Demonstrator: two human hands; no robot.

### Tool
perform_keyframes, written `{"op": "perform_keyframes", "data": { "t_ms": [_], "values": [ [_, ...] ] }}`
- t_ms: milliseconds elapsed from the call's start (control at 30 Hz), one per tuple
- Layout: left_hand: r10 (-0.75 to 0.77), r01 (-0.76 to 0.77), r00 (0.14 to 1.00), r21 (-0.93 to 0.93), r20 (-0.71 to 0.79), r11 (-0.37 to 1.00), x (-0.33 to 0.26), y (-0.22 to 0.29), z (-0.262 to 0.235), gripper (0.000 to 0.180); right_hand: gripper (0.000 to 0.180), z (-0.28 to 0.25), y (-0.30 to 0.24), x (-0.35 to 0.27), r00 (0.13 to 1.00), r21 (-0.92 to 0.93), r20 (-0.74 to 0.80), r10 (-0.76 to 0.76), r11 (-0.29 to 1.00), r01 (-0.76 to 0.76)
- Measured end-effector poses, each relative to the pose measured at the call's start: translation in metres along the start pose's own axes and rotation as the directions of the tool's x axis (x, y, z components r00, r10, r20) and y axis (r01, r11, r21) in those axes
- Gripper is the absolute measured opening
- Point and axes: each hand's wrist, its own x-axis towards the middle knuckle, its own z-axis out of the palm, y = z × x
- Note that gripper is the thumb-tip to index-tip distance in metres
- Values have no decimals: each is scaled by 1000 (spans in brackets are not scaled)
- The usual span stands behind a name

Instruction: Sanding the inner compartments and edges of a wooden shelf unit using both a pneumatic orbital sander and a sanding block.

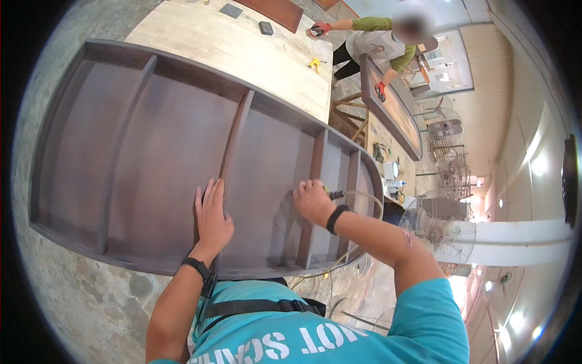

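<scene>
As the left hand (214,229) lies on a divider (237,130), the right hand (313,203) grips a hosed tool (336,195)

Because the brown wooden unit (176,121) lies flat beneath both sets of fingers, I take the step in hand to be surface work on its inside, probably smoothing or cleaning; from this distance I can't be sure which. My left fingers are straight and close together along the divider, seemingly steadying the piece, with nothing in them that I can see. My right fingers are curled around the tool above the neighbouring divider (318,155); its working end is hidden by the hand, so I can't tell whether it touches wood. Just right of those fingers loops a pale hose (381,209). To my mind, the next move calls for a light, even pass with the right fingers, hose clear of the wood and left fingers out of the tool's path. Beyond both hands stands a pale counter (200,37).
</scene>
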Motion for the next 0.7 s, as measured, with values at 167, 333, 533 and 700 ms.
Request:
{"op": "perform_keyframes", "data": {
  "t_ms": [167,333,533,700],
  "values": [
    [-30,30,1000,12,-3,999,5,9,0,94,31,31,99,76,978,-36,-49,203,978,-205],
    [-15,15,1000,18,-12,1000,5,7,2,94,31,39,164,122,960,-7,-34,279,960,-279],
    [-19,19,1000,-2,1,1000,4,5,1,93,32,13,112,84,981,-77,4,194,978,-193],
    [-15,15,999,-9,37,1000,3,0,-1,91,30,5,17,29,987,-59,70,142,989,-138]
  ]
}}
